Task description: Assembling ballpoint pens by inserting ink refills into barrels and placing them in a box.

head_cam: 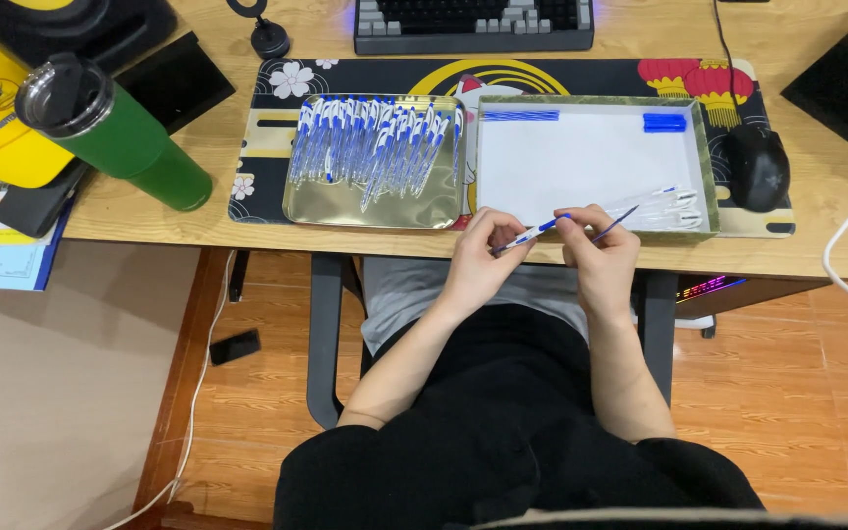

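- A blue-and-white pen barrel (pixel 527 236) is gripped by the fingers of the left hand (pixel 483 257), just in front of the near edge of the bench (pixel 149 211).
- A thin blue refill (pixel 616 224) is pinched by the closed fingers of the right hand (pixel 601 253); its tip is pointed toward the barrel, and the two hands are held close together above the lap.
- Just behind the hands, a white-lined tray (pixel 591 162) is seen, with a few clear pen parts (pixel 674 208) at its near right corner, blue refills (pixel 520 115) at its far left and blue caps (pixel 663 122) at its far right.
- To the left, a gold tray (pixel 365 208) is filled with many blue-and-white pens (pixel 375 142).
- Both trays are carried on a patterned desk mat (pixel 267 137).
- A black mouse (pixel 760 167) is placed at the mat's right end, a green tumbler (pixel 115 132) well to the left, and a keyboard (pixel 473 22) at the back.
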